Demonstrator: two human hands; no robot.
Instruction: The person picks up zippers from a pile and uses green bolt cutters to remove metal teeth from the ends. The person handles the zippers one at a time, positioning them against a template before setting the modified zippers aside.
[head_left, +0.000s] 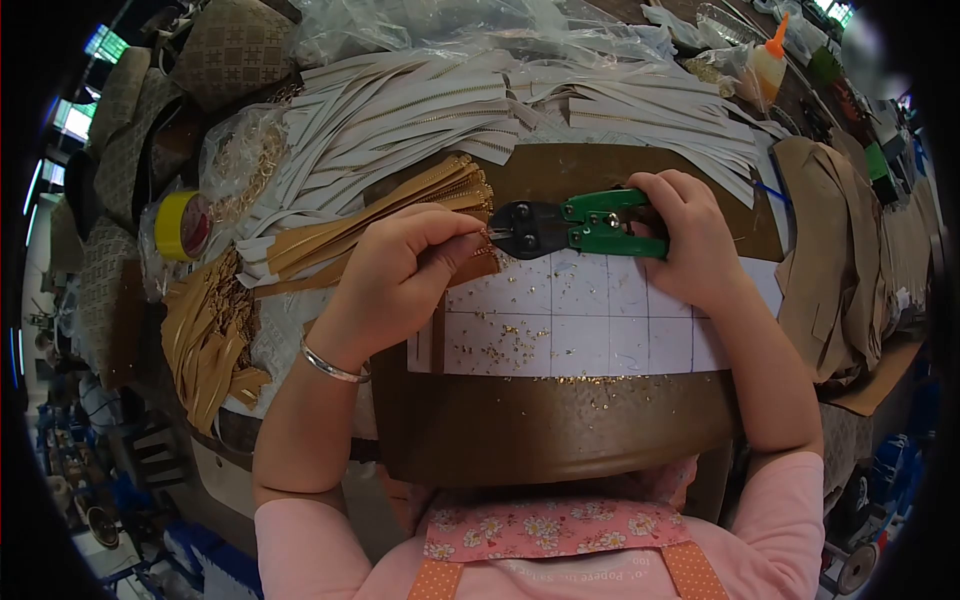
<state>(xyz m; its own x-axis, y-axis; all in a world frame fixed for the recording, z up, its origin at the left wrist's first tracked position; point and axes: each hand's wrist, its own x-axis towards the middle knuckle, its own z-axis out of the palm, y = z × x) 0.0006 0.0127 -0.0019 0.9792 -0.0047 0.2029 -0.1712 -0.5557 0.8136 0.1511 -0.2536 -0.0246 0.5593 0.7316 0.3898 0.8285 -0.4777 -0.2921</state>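
My right hand (pixel 690 232) is wrapped round the green handles of a cutter (pixel 612 222), whose black jaws point left. At the jaws' tip, my left hand (pixel 410 265) pinches the end of a zipper strip, its fingers partly hiding it. Tan zipper strips (pixel 370 228) with metal teeth lie fanned out behind that hand. Below the cutter, small gold metal bits are scattered over a white gridded sheet (pixel 625 335) on a brown board (pixel 540 425).
White zipper strips (pixel 400 120) spread across the back. More tan strips (pixel 205 345) and yellow tape (pixel 181 226) are at left. Brown fabric pieces (pixel 830 250) lie at right. An orange-tipped bottle (pixel 766 70) stands at the back right, near clear plastic bags (pixel 430 25).
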